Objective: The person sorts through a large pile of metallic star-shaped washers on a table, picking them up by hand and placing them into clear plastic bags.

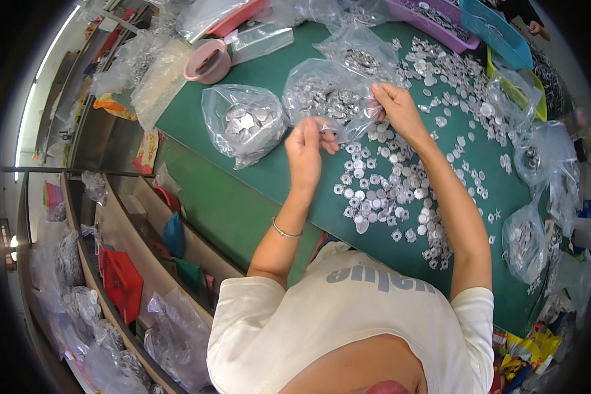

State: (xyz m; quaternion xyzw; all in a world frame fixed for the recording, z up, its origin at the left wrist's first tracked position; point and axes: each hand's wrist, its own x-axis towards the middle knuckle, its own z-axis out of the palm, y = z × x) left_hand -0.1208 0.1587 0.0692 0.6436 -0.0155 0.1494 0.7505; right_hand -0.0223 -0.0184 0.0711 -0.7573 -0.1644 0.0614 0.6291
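Note:
A clear plastic bag [328, 97] of small silvery metal pieces lies on the green table, its mouth spread between my hands. My left hand [306, 142] is closed on the near edge of its film, fingers curled. At the bag's right edge, my right hand [398, 109] pinches the film between thumb and fingers. To the left stands another open clear bag [246, 125] with flat, shiny metal discs inside. Just beyond my hands, a further clear bag [362, 60] of metal parts touches the held one. Loose round metal pieces [381, 190] are scattered near my right forearm.
A pink bowl [207, 62] stands at the table's far left. Purple [440, 26] and blue baskets [496, 31] line the far right edge. More filled bags [526, 241] lie at the right. Shelves with a red bin [121, 284] are on my left. Another person's hand [537, 28] shows far right.

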